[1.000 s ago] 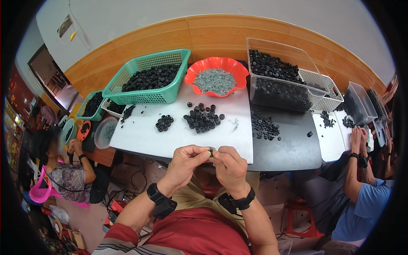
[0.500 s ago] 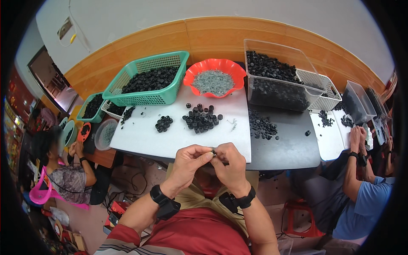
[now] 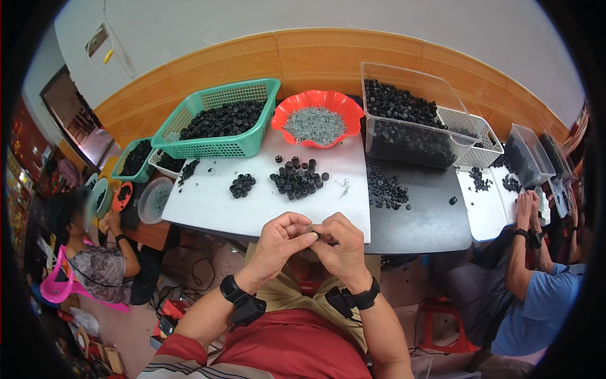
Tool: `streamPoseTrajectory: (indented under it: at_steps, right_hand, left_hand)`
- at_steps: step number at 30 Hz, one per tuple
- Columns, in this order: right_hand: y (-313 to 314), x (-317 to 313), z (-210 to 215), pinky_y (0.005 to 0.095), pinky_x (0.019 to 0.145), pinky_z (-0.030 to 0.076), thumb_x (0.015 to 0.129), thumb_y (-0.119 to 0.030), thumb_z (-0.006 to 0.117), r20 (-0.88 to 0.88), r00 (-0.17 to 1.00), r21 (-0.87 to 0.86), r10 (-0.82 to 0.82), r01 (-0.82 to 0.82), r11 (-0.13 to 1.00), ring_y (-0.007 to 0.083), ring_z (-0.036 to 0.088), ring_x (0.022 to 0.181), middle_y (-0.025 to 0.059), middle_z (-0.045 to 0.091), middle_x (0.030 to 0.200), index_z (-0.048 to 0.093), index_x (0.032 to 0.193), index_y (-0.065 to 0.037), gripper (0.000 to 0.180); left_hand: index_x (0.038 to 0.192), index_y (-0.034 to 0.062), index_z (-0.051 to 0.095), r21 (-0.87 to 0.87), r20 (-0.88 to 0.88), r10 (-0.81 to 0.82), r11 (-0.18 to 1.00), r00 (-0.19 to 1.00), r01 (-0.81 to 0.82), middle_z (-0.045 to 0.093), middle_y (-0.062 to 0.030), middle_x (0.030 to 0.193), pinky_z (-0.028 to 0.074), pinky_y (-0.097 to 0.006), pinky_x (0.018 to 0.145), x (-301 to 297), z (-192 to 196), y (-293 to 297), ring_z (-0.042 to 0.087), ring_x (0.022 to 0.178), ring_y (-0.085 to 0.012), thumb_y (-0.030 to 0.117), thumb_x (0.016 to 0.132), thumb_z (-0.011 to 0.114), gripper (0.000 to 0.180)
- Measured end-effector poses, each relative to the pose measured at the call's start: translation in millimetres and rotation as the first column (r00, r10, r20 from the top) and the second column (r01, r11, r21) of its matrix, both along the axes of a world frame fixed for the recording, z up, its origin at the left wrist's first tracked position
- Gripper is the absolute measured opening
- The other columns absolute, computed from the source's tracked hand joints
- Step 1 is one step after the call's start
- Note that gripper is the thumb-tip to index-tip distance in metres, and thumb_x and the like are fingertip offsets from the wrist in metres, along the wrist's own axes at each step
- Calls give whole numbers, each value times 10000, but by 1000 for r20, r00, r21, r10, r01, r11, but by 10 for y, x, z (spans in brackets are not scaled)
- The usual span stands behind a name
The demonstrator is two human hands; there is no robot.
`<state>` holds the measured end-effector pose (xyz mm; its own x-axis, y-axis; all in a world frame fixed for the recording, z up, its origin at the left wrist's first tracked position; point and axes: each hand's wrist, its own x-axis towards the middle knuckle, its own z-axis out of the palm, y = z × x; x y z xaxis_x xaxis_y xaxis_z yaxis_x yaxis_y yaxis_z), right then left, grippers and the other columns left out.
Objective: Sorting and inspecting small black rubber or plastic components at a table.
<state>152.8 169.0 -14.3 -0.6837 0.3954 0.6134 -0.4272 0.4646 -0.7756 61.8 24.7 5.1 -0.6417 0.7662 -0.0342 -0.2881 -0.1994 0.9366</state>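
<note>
My left hand (image 3: 279,242) and my right hand (image 3: 343,251) meet fingertip to fingertip at the front edge of the white foam sheet (image 3: 214,211). Both are closed in a pinch on a small black part (image 3: 318,235), mostly hidden by the fingers. Beyond them lies a pile of black plastic caps (image 3: 298,179), with a smaller group of round black pieces (image 3: 242,186) to its left. A few thin pale pins (image 3: 343,187) lie right of the pile.
Behind stand a green basket (image 3: 246,146) of black parts, a red wavy bowl (image 3: 348,129) of small metal pins and a clear bin (image 3: 404,123) of black parts. Loose black parts (image 3: 386,189) lie on the dark tabletop. Co-workers sit left (image 3: 104,265) and right (image 3: 543,297).
My hands stay together in the same place, with the fingertips shifted slightly and covering more of the small part. The view has moved a little; the piles look the same.
</note>
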Motion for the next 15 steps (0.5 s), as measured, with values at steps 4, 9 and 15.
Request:
streamPoseTrajectory:
  at_steps: [4,9,15]
  right_hand:
    - [4,-1,-15,280,562,481,743,48,807,4,1000,1,9,-9,1000,150,604,612,71,617,804,692,906,-14,209]
    - [-15,0,-18,276,558,471,750,43,803,23,1000,-29,19,-19,999,139,589,612,66,617,812,696,901,-15,194]
    - [-15,13,3,268,565,456,755,29,807,90,995,-59,35,-29,998,127,568,619,54,611,832,733,992,-30,255]
  left_hand:
    - [1169,12,614,-11,9,-20,1000,1000,20,704,-60,1070,538,-237,893,12,19,-11,667,980,-95,10,936,730,260]
    - [1171,19,612,-21,-5,-31,999,1000,30,703,-59,1065,536,-244,889,5,38,-29,664,975,-94,18,937,732,263]
    - [1180,17,610,-11,-15,-22,1000,1000,22,700,-56,1067,538,-251,888,-10,16,-26,662,964,-98,28,938,733,272]
